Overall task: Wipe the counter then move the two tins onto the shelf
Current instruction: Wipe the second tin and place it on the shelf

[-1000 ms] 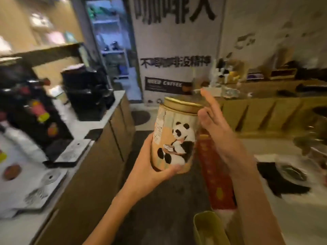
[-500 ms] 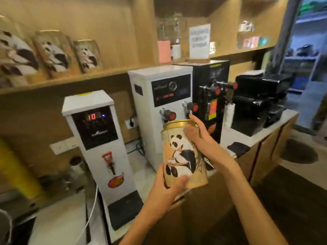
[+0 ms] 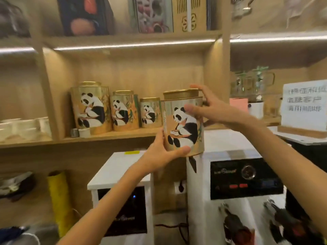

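Note:
I hold a gold panda tin [image 3: 184,131] upright in both hands, level with the wooden shelf [image 3: 113,134] and just in front of its right end. My left hand [image 3: 159,154] cups the tin's bottom left with the thumb across the front. My right hand [image 3: 210,106] grips the tin near the lid from the right. Three more panda tins stand in a row on the shelf: a large one [image 3: 91,108], a medium one [image 3: 123,111] and a small one [image 3: 150,112] close behind the held tin.
Two white water dispensers [image 3: 122,165] [image 3: 238,174] stand directly below the shelf. White cups [image 3: 24,128] fill the shelf bay at left. A printed sign on a wooden base [image 3: 303,106] stands at right, with glass jugs [image 3: 254,84] behind. A yellow roll [image 3: 59,200] leans at lower left.
My view has swung left and up from the counter machines to the shelf. Both hands have raised the tin from chest height up to the shelf's level.

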Demonstrator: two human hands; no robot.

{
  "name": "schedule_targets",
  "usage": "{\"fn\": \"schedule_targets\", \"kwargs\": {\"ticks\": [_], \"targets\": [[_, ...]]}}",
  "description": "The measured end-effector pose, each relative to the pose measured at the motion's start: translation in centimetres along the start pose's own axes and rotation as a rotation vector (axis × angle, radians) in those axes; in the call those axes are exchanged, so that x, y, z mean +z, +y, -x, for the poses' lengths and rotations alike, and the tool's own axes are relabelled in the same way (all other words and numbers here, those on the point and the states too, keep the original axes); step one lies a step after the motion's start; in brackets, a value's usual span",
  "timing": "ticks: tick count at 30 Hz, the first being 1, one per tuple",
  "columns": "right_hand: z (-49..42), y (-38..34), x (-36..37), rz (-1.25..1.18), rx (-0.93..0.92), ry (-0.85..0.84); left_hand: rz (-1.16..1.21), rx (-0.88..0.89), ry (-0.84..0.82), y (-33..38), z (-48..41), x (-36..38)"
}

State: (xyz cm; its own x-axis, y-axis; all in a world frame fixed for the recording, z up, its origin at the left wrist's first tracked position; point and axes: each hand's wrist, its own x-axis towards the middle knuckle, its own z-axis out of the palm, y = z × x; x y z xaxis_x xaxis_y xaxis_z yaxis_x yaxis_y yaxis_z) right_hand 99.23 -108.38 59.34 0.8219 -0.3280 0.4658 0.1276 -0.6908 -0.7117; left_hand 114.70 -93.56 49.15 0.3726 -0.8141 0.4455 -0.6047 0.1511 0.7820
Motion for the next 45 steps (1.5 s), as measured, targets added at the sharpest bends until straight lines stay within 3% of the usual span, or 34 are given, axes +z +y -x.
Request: {"fn": "schedule_targets", "kwargs": {"ticks": [5,9,17,21,25,33,45], "targets": [[-10.7,5.8,-1.0,0.039,-0.150,0.090,-0.164,-0.058,0.026,-2.9,-12.1,-2.6],[-17.7,12.0,-1.6,-0.023,-0.064,0.060,-0.256,-0.068,-0.044,-6.8,-18.6,-2.8],[-26.6,20.2,-2.3,-0.225,0.064,0.008,-0.305,-0.245,0.043,-12.3,-27.0,-2.2],[-30.3,22.3,-1.7,-0.129,0.042,0.024,-0.526,-0.355,0.220,-14.3,-29.8,-1.2],[-33.2,23.5,-2.1,-0.084,0.030,-0.010,-0.580,-0.395,0.315,-15.1,-31.7,-0.7],[-35.3,25.1,-1.5,-0.086,0.006,-0.025,-0.786,-0.346,0.404,-15.7,-32.5,0.5],[-35.5,24.9,-1.4,0.006,0.007,-0.015,-0.844,-0.315,0.424,-15.6,-32.0,0.9]]}}
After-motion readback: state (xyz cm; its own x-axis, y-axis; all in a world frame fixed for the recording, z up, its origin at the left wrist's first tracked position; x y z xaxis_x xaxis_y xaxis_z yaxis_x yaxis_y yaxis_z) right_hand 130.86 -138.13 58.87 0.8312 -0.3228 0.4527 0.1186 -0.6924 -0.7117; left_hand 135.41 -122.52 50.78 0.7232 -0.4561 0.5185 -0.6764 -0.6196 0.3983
